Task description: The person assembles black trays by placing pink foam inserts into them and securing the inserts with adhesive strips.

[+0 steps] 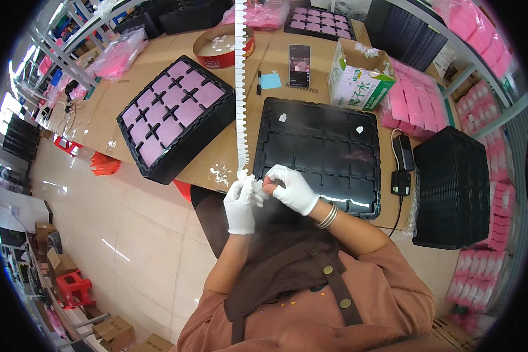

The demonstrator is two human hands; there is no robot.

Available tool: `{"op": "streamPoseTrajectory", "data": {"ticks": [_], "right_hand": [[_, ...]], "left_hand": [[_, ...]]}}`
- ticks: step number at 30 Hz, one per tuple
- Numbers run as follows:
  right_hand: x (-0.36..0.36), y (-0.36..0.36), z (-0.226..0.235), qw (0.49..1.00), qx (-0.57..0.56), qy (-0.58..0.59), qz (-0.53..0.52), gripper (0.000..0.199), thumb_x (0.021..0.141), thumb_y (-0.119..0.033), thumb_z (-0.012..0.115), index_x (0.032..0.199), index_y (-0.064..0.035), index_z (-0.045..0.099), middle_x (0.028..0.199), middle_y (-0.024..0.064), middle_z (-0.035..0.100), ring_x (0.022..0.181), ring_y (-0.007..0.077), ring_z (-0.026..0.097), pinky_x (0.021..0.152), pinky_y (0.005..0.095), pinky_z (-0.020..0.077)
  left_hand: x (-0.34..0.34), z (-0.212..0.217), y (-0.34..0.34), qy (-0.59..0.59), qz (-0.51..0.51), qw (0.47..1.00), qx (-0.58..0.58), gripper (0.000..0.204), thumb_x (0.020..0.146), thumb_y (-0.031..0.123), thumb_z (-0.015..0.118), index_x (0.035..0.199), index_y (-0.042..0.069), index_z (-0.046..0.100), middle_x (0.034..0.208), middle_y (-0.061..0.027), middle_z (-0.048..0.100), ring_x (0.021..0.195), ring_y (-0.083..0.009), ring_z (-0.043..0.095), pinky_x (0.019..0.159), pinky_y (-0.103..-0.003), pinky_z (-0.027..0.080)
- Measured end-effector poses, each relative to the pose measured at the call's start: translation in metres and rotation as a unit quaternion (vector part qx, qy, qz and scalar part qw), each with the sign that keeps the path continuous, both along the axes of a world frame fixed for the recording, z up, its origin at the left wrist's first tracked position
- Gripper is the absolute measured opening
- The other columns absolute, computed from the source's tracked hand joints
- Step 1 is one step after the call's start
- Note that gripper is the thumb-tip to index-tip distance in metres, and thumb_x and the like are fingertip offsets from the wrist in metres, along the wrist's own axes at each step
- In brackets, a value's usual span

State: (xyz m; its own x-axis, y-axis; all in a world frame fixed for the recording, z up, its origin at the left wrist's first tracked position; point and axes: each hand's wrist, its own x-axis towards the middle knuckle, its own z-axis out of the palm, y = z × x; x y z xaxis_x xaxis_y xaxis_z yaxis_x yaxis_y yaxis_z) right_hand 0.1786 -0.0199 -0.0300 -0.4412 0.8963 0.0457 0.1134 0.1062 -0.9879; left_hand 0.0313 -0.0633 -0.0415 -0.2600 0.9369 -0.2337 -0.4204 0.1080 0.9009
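Observation:
A long white strip point(240, 88) with a notched right edge, like a band of die-cut stickers, runs down from the top of the view to my hands. My left hand point(239, 205), in a white glove, is closed on its lower end. Close beside it, my right hand point(293, 190) has thumb and forefinger drawn together, their bare tips showing past the glove. What lies between those tips is too small to make out. Just beyond my hands is a black compartmented tray point(318, 155), face down or lidded I cannot tell. On it lie a small white piece point(283, 117) and another white piece point(359, 129).
Left on the cardboard-covered table point(211, 167) stands a tilted black tray of pink pads point(179, 111). Behind are a red round tin point(217, 58), a phone point(300, 66), a marker point(259, 83) and a green-white carton point(358, 79). Stacked black trays point(452, 188) and a power adapter point(400, 182) are at right.

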Motion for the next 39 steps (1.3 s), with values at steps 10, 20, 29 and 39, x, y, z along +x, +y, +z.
{"op": "streamPoseTrajectory", "data": {"ticks": [10, 20, 29, 39], "right_hand": [[0.121, -0.015, 0.044, 0.955, 0.132, -0.208, -0.165, 0.006, 0.075, 0.003, 0.054, 0.075, -0.0023, 0.056, 0.074, 0.0119, 0.06, 0.071, 0.0273, 0.061, 0.066, 0.0345, 0.0481], [0.182, -0.04, -0.005, 0.815, 0.002, -0.539, -0.215, 0.006, 0.072, -0.002, 0.056, 0.074, -0.0033, 0.062, 0.077, 0.0182, 0.064, 0.075, 0.0356, 0.063, 0.067, 0.0422, 0.0498], [0.201, -0.05, -0.009, 0.853, 0.085, -0.492, -0.155, 0.007, 0.073, 0.001, 0.055, 0.076, -0.0042, 0.059, 0.083, 0.0138, 0.062, 0.074, 0.0309, 0.064, 0.068, 0.0404, 0.0506], [0.217, 0.047, -0.006, 0.908, -0.004, -0.266, -0.323, 0.005, 0.079, 0.001, 0.059, 0.082, 0.0005, 0.064, 0.066, 0.0069, 0.064, 0.055, 0.01, 0.059, 0.049, 0.0245, 0.0459]], "left_hand": [[-0.058, -0.024, -0.028, 0.141, 0.08, 0.982, 0.095, 0.017, 0.094, 0.016, 0.054, 0.097, 0.0, 0.06, 0.073, -0.0039, 0.059, 0.055, -0.0073, 0.051, 0.049, -0.019, 0.04], [-0.079, -0.061, -0.036, 0.312, -0.065, 0.947, -0.038, 0.014, 0.09, 0.009, 0.058, 0.093, -0.002, 0.065, 0.072, -0.0006, 0.059, 0.056, -0.0047, 0.049, 0.051, -0.02, 0.041], [-0.065, -0.117, -0.019, 0.304, -0.003, 0.951, -0.052, 0.019, 0.09, 0.01, 0.058, 0.102, -0.003, 0.065, 0.084, -0.0045, 0.065, 0.061, -0.0062, 0.053, 0.056, -0.021, 0.044], [-0.082, -0.143, -0.029, 0.461, -0.067, 0.885, 0.003, 0.02, 0.09, 0.015, 0.058, 0.1, -0.002, 0.062, 0.086, -0.0058, 0.063, 0.067, -0.0102, 0.057, 0.06, -0.025, 0.047]]}}
